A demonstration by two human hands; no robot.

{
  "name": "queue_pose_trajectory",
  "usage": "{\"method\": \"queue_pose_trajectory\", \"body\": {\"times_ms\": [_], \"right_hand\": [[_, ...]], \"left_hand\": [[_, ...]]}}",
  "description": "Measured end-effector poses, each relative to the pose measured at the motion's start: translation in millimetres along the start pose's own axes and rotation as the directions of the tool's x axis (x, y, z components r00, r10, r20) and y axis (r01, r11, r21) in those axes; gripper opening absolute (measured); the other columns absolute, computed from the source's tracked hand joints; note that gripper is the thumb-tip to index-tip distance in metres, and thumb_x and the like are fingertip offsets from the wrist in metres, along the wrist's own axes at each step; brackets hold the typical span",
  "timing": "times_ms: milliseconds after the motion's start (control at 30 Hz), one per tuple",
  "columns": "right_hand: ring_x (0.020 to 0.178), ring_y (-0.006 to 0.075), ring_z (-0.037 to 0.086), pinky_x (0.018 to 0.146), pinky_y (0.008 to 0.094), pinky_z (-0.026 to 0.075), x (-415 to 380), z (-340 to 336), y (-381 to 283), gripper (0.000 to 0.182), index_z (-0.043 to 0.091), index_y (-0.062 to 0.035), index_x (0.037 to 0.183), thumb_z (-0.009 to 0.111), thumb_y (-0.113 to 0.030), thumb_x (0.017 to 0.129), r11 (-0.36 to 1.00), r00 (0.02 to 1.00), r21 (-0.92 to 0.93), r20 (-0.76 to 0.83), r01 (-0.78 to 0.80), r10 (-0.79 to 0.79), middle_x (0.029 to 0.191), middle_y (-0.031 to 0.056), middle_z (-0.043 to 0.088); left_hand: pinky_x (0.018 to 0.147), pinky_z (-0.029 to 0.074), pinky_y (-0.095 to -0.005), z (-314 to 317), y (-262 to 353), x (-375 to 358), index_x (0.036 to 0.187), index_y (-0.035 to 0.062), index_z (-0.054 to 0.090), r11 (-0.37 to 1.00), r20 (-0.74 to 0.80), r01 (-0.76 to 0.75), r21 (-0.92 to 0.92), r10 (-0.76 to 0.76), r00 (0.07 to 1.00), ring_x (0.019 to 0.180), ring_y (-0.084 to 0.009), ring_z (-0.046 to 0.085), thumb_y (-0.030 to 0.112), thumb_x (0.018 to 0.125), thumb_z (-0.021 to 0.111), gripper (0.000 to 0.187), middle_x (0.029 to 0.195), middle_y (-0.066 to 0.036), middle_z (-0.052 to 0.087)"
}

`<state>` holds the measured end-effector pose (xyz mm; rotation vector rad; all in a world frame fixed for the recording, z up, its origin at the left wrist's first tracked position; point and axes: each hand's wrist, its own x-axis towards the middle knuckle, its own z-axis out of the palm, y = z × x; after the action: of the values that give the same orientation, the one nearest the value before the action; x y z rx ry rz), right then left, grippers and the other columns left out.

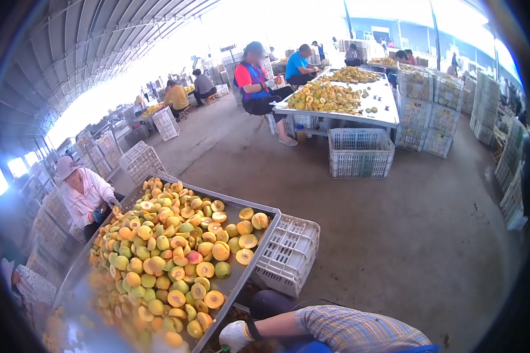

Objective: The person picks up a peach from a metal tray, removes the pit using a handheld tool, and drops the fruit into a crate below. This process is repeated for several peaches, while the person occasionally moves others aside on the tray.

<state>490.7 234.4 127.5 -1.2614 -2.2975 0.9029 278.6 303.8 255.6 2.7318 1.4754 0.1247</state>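
Note:
My right hand [235,336], in a white glove with a dark band at the wrist, is at the bottom edge, beside the metal rim of a table [243,276]. Its fingers are mostly cut off by the frame, so its grip is hidden. A small green thing [224,349] shows just below the glove. Heaped on the table are many halved and whole yellow-green fruits [159,247], some with cut faces up. My left hand is out of view. A striped sleeve [353,329] covers my right upper arm.
A white plastic crate [285,253] stands against the table's right side. Across the table sits a co-worker [85,194] in a pink top and hat, hands at the fruit. Further back are another fruit table [380,112], an open crate [361,154], stacked crates [430,112] and several seated people.

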Motion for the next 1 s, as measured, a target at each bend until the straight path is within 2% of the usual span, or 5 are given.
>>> {"method": "queue_pose_trajectory", "body": {"times_ms": [100,200,367,800,1000], "right_hand": [[0.078,0.0349,0.066,0.069,0.0459,0.052,-5,14,-21,0.028,0.073,-0.0123,0.088,0.072,-0.035,0.072,0.999,0.996,-0.035,-0.093,0.010,-0.013,0.082,0.0145,0.070],[0.079,0.0353,0.066,0.072,0.0460,0.052,-24,14,-53,0.029,0.071,-0.0119,0.092,0.072,-0.035,0.074,0.992,0.984,0.117,-0.177,0.034,-0.013,0.084,0.0148,0.070],[0.082,0.0361,0.066,0.074,0.0464,0.052,-48,22,-82,0.036,0.071,-0.0108,0.097,0.069,-0.040,0.076,0.985,0.985,0.139,-0.129,-0.098,0.116,0.087,0.0163,0.070],[0.073,0.0344,0.068,0.069,0.0419,0.055,-57,38,-79,0.028,0.070,-0.0083,0.092,0.064,-0.035,0.083,0.955,0.971,0.252,-0.138,-0.154,0.193,0.080,0.0150,0.070],[0.086,0.0326,0.070,0.077,0.0396,0.054,-70,-22,-98,0.045,0.062,-0.0144,0.125,0.066,-0.042,0.090,0.886,0.899,0.362,-0.215,-0.291,0.383,0.091,0.0153,0.070]], "left_hand": [[0.070,0.054,-0.0431,-15,2,-38,0.126,0.0063,0.057,0.800,-0.232,-0.018,-0.600,-0.152,0.961,0.085,-0.0341,0.064,0.041,0.089,0.061,0.051,0.114,-0.021,0.063],[0.068,0.054,-0.0415,-7,1,-74,0.126,0.0062,0.057,0.120,-0.024,0.016,-0.993,-0.320,0.947,0.084,-0.0328,0.063,0.042,0.090,0.061,0.051,0.114,-0.020,0.063],[0.064,0.053,-0.0388,42,-4,-126,0.126,0.0061,0.056,-0.747,0.092,-0.051,-0.663,-0.149,0.985,0.083,-0.0306,0.063,0.043,0.092,0.060,0.050,0.113,-0.019,0.064],[0.044,0.046,-0.0293,30,52,-119,0.122,0.0032,0.057,-0.769,0.217,-0.128,-0.627,-0.330,0.919,0.060,-0.0248,0.062,0.053,0.098,0.050,0.056,0.094,-0.016,0.068],[0.054,0.052,-0.0319,45,54,-84,0.113,0.0075,0.059,-0.713,0.224,-0.099,-0.694,-0.345,0.911,0.069,-0.0282,0.065,0.064,0.097,0.044,0.061,0.090,-0.014,0.067]]}}
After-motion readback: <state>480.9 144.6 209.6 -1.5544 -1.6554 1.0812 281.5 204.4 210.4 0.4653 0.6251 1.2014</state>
